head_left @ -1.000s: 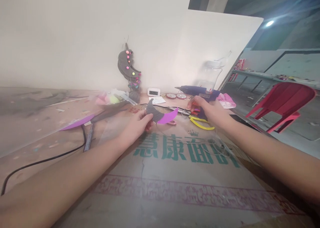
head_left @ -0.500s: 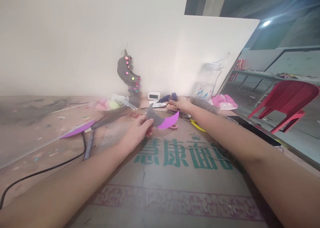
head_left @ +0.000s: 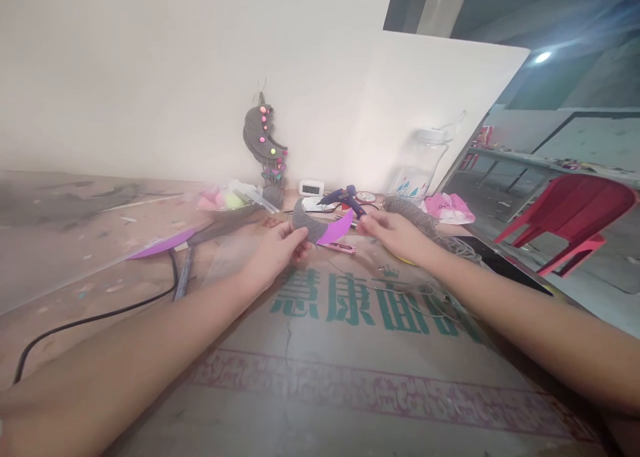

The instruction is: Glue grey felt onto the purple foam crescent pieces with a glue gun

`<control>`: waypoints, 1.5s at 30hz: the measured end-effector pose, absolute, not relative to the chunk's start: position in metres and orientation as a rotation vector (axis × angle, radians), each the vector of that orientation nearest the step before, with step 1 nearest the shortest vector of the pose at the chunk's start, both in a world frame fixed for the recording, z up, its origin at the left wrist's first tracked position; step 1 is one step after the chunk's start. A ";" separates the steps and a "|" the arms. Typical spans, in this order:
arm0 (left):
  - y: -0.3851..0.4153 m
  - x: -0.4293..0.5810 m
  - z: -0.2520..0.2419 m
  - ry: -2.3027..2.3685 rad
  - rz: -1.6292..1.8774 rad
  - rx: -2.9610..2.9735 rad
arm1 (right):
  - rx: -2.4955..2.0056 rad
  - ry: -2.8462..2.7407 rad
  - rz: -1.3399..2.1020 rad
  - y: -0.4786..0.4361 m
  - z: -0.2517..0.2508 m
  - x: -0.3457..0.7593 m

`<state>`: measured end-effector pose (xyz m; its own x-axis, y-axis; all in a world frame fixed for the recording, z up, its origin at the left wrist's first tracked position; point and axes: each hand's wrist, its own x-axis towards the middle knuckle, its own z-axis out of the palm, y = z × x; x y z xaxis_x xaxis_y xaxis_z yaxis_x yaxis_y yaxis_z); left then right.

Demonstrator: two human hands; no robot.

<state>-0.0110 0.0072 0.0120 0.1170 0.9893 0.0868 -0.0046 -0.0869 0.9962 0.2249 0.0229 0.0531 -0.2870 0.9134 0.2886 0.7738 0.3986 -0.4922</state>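
My left hand [head_left: 284, 243] pinches a crescent-shaped piece [head_left: 311, 229] between thumb and fingers. Grey yarn is wrapped over its left part, while the right part is bare purple. Just right of the crescent's purple tip, my right hand [head_left: 385, 229] is closed at the lower end of the handle of a dark blue hot glue gun [head_left: 344, 195]. The gun's nozzle points left, behind the crescent. A pink-handled cutter [head_left: 343, 248] lies below the crescent. Scissors with yellow handles [head_left: 406, 259] are mostly covered by my right hand and forearm.
A finished grey moon ornament [head_left: 260, 133] hangs on the wall. Behind the hands stand a small white clock [head_left: 311, 188] and a clear bottle [head_left: 420, 163]. Grey yarn [head_left: 410, 213] and a pink bag [head_left: 449, 208] lie right. A black cable [head_left: 95, 325] crosses the left side.
My right hand has drawn back towards me and to the right, exposing the glue gun's handle. The left hand still holds the crescent; the whole view has shifted slightly.
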 end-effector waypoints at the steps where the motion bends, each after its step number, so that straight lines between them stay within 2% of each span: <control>1: 0.007 -0.011 0.012 1.074 1.185 1.327 | -1.427 -2.217 0.388 0.010 0.050 0.223; 3: 0.007 -0.011 0.011 1.063 1.188 1.331 | -1.410 -2.353 0.444 -0.009 0.043 0.217; 8: 0.009 -0.013 0.005 1.040 1.203 1.410 | -1.102 -2.554 0.223 -0.026 0.026 0.199; 11: 0.010 -0.013 0.002 1.055 1.195 1.511 | -1.013 -2.546 0.256 -0.028 0.022 0.193; 21: 0.004 -0.011 0.005 1.044 1.186 1.582 | -1.004 -2.432 0.303 -0.035 0.018 0.196; 27: 0.002 -0.011 0.005 1.142 0.948 1.753 | -0.975 -2.272 0.349 -0.035 0.023 0.199; 35: -0.007 -0.006 0.009 1.041 0.867 1.937 | -1.116 -2.045 0.543 -0.020 0.020 0.205; 45: -0.005 -0.007 0.007 1.087 0.901 1.982 | -1.167 -2.000 0.667 -0.003 0.027 0.221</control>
